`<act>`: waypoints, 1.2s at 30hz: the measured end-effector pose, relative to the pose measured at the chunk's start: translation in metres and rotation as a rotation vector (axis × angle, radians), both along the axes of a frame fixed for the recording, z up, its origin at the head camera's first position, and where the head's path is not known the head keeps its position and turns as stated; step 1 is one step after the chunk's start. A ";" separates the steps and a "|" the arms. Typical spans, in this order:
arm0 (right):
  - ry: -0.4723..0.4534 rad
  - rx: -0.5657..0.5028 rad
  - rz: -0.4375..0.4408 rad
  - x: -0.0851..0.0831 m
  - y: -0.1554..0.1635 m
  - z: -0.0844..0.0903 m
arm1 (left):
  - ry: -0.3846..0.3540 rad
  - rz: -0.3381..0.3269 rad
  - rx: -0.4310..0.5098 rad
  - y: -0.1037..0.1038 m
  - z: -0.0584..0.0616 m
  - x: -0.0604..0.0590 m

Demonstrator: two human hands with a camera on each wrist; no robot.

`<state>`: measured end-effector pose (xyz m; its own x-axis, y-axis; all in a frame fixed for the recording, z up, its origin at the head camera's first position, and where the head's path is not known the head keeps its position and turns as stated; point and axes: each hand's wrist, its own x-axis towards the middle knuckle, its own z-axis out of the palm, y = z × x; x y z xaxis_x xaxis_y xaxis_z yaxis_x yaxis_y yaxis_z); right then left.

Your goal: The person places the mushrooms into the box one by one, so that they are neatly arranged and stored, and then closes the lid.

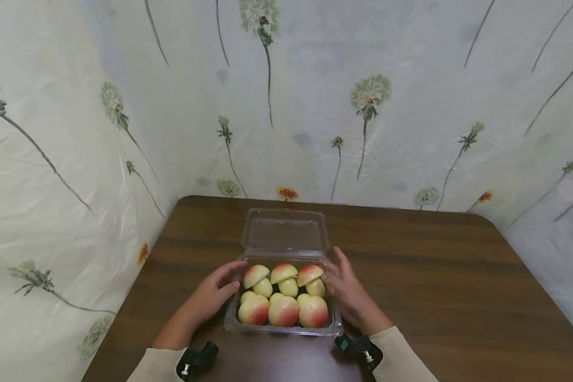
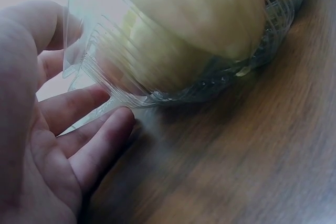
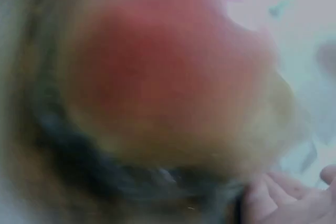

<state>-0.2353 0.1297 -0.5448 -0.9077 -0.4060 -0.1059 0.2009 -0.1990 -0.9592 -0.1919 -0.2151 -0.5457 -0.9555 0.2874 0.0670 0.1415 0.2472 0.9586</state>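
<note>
A clear plastic clamshell box (image 1: 286,330) sits on the table, its lid (image 1: 286,233) folded back. Inside, a front row of yellow-and-red peach-like pieces (image 1: 284,312) lies before a back row of similar pieces with mushroom-like caps (image 1: 284,273). My left hand (image 1: 215,289) is at the box's left side, fingertips against or very near the plastic wall; loosely bent fingers (image 2: 89,145) show in the left wrist view. At the right side rests my right hand (image 1: 350,292), fingers spread along the wall. Blur hides its exact contact in the right wrist view.
The brown wooden table (image 1: 434,281) extends to both sides and behind the box. A pale sheet with dandelion prints (image 1: 310,106) hangs behind and along the sides. Each wrist wears a black camera mount (image 1: 196,361).
</note>
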 end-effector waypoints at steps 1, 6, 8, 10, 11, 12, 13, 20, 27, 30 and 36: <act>-0.054 -0.081 0.008 -0.002 0.004 0.000 | 0.002 0.004 -0.005 0.000 0.000 0.000; -0.330 -0.486 0.072 -0.015 0.026 -0.002 | -0.012 0.018 -0.031 0.000 0.003 0.001; -0.403 -0.603 0.111 -0.023 0.033 -0.005 | -0.020 0.026 -0.031 0.000 0.003 0.001; -0.455 -0.714 0.146 -0.030 0.038 -0.008 | -0.011 0.019 -0.023 0.000 0.003 0.001; -0.471 -0.756 0.161 -0.033 0.040 -0.009 | -0.007 0.016 -0.019 0.001 0.003 0.000; -0.483 -0.792 0.178 -0.036 0.042 -0.010 | 0.002 0.007 -0.014 0.001 0.002 -0.001; -0.496 -0.824 0.189 -0.040 0.043 -0.011 | 0.006 0.001 -0.009 0.001 0.002 -0.001; -0.548 -0.872 0.262 -0.058 0.046 -0.016 | 0.005 0.016 -0.001 0.001 0.001 -0.001; -0.533 -0.837 0.265 -0.067 0.045 -0.017 | 0.000 0.013 -0.002 0.004 -0.005 0.001; -0.544 -0.841 0.302 -0.068 0.041 -0.018 | -0.007 0.020 -0.002 0.003 -0.006 0.003; -0.509 -0.818 0.345 -0.067 0.035 -0.015 | -0.003 0.008 -0.015 -0.001 0.000 0.001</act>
<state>-0.3024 0.1647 -0.5603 -0.6526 -0.7575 -0.0196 0.7168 -0.6088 -0.3399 -0.1910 -0.2163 -0.5461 -0.9579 0.2808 0.0600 0.1367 0.2622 0.9553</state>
